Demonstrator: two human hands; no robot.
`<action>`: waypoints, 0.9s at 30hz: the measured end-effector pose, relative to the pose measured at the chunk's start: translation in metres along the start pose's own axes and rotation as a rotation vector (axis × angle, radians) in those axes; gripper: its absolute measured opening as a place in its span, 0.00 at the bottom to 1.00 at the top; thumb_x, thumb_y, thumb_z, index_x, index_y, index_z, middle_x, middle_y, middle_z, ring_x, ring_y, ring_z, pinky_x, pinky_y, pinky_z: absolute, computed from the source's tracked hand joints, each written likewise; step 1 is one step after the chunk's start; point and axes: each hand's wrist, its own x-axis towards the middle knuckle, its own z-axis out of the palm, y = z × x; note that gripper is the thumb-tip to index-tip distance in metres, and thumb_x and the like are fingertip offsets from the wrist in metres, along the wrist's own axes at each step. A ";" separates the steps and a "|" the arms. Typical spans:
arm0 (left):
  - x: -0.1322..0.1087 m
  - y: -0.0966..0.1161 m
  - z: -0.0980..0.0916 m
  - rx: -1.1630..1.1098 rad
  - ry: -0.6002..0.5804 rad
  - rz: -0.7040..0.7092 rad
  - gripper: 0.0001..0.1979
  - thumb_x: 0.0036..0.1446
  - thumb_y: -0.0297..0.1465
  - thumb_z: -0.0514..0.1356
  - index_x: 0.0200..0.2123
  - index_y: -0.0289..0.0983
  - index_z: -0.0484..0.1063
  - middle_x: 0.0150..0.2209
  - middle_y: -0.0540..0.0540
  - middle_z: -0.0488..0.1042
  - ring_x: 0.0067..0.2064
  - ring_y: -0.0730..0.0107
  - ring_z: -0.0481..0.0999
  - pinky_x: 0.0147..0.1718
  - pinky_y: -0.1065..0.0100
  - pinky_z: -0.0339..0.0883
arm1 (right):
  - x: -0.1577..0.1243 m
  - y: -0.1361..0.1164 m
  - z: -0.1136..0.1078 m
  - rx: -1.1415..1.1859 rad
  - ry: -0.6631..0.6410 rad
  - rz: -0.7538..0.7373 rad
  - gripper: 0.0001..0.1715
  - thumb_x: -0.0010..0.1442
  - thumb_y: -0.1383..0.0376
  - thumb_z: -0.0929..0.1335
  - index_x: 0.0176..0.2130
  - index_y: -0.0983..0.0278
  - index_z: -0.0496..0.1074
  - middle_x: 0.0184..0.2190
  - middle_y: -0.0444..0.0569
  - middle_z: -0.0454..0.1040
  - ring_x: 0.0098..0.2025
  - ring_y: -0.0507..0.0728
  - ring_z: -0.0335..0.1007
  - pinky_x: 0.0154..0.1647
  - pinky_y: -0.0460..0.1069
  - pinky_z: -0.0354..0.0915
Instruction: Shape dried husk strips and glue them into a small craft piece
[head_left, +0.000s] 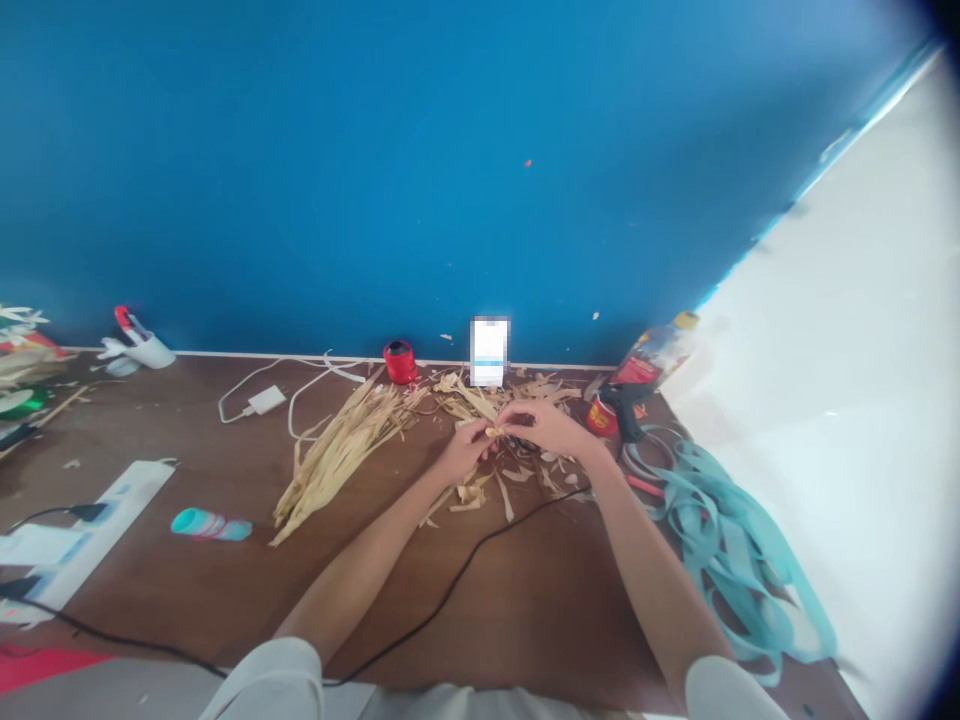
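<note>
My left hand [463,450] and my right hand [544,425] meet over the middle of the table, fingertips closed together. Between them is a small, pale yellow piece of dried husk [493,432], pinched by both hands; its exact form is too small to make out. Loose husk scraps [471,494] lie around and beneath the hands. To the left rests a long bundle of dried husk strips [352,440]. Behind the hands a phone with a bright, blurred screen [489,352] leans near the blue wall.
A black glue gun [628,405] rests by a red can [601,415]. Teal ribbon [739,540] heaps at right. A red container [400,362], white charger [266,400], teal roll [211,525] and power strip [112,530] lie leftward. A black cord [465,570] crosses the table [525,620].
</note>
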 end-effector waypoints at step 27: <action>0.000 -0.003 0.002 0.023 0.020 0.005 0.15 0.59 0.42 0.54 0.32 0.34 0.66 0.25 0.52 0.66 0.22 0.79 0.62 0.23 0.74 0.56 | 0.001 0.000 -0.002 -0.136 0.148 -0.005 0.09 0.58 0.59 0.65 0.34 0.62 0.70 0.33 0.48 0.72 0.34 0.56 0.65 0.37 0.51 0.59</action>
